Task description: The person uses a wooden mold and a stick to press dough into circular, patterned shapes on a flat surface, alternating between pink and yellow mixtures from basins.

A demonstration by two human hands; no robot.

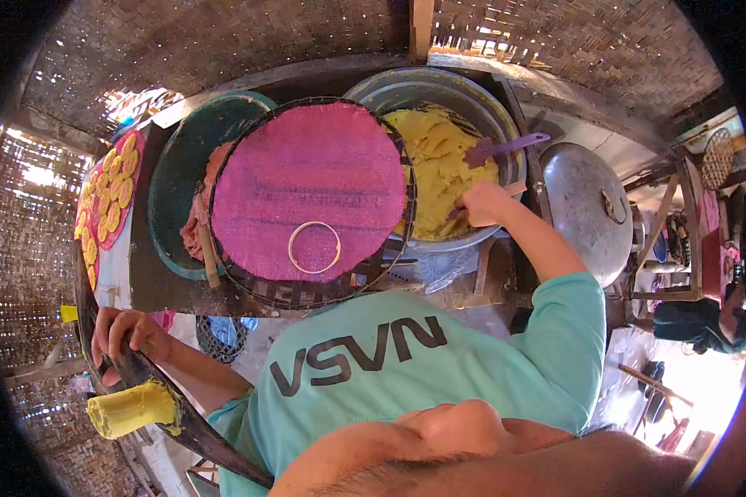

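My right hand (pixel 486 204) is inside a wide metal basin (pixel 517 133) of yellow dough (pixel 435 180). It grips a flat tool, perhaps a wooden spatula (pixel 516 188), whose other end meets the dough. A purple plastic spatula (pixel 522 143) is stuck in the same dough. At the lower left, my left hand (pixel 127 335) is closed around a dark curved bar (pixel 193 422). Close below that hand, a thick cylinder of yellow dough (pixel 130 410) sticks out from the bar.
A round frame with pink cloth (pixel 311 161) bears a thin ring (pixel 291 242) and overlaps a green basin (pixel 168 186) holding pinkish dough (pixel 193 233). Yellow shaped pieces (pixel 115 186) lie on pink cloth at left. A dented metal lid (pixel 581 192) stands right. Another person (pixel 690 326) is at far right.
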